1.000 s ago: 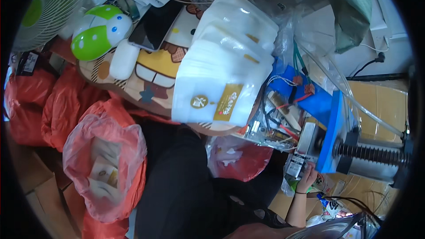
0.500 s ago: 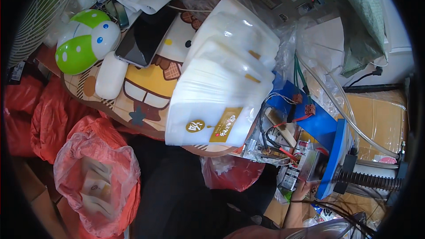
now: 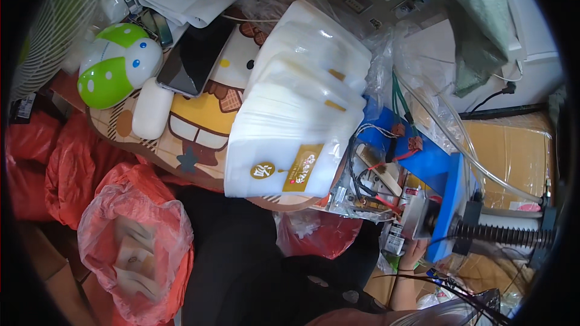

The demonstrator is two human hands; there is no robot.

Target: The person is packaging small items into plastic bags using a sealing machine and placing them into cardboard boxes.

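Observation:
My right hand (image 3: 413,255) reaches in at the lower right, under the metal block (image 3: 415,220) beside the upright blue plate (image 3: 447,208) of a machine. Its fingers are mostly hidden there, so what they touch or hold does not show. My left hand is out of view. A fanned stack of white translucent plastic bags (image 3: 284,127) with a gold printed label lies on a cartoon-patterned mat (image 3: 202,118). At lower left, an open red plastic bag (image 3: 99,235) holds several more of the printed bags (image 3: 134,259).
A dark phone (image 3: 196,60), a white rounded case (image 3: 150,108) and a green-and-white ladybird-shaped object (image 3: 121,63) sit left of the stack. Loose wires (image 3: 374,172), a coil spring (image 3: 507,234) and a cardboard box (image 3: 510,160) are at right. A fan guard (image 3: 57,30) stands far left.
The view has shifted slightly, so the bench things sit a little further left. More of my right hand and forearm shows below the metal block. The stack lies as before.

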